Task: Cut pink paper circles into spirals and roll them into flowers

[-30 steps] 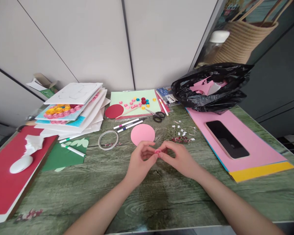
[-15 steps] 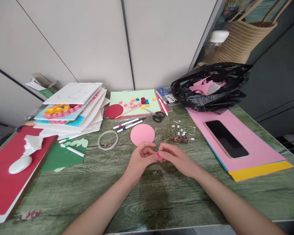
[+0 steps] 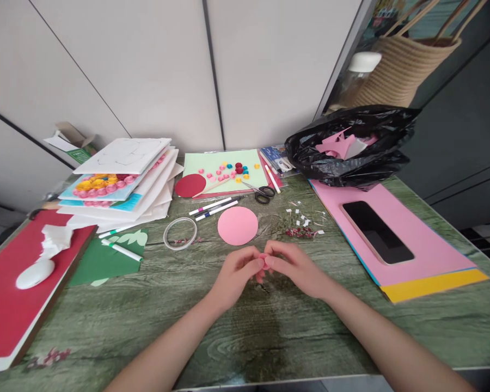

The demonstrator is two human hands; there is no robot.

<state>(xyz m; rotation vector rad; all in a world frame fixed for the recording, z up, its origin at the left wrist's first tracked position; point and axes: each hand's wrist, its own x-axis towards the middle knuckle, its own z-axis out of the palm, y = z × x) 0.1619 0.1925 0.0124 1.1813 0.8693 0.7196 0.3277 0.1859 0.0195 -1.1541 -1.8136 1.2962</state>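
A dark-screened phone point(image 3: 378, 232) is lying on a pink sheet point(image 3: 422, 239). Behind the phone, a black plastic bag point(image 3: 335, 174) is gaping around pink scraps point(image 3: 338, 146); farther behind the phone, a white-capped bottle point(image 3: 364, 63) is standing beside a woven basket point(image 3: 408, 65). Far left of the phone, a white oval object point(image 3: 35, 274) and crumpled white paper point(image 3: 56, 241) are resting on a red board point(image 3: 16, 305).

The left hand point(image 3: 237, 272) and right hand point(image 3: 293, 268) mostly cover a pink piece point(image 3: 264, 262), its shape too small to tell. At the surface's point(image 3: 118, 321) left edge, a flat red rectangular board point(image 3: 20, 310) is cut off; beyond the far right, a tan woven basket's point(image 3: 408, 68) handles are too.
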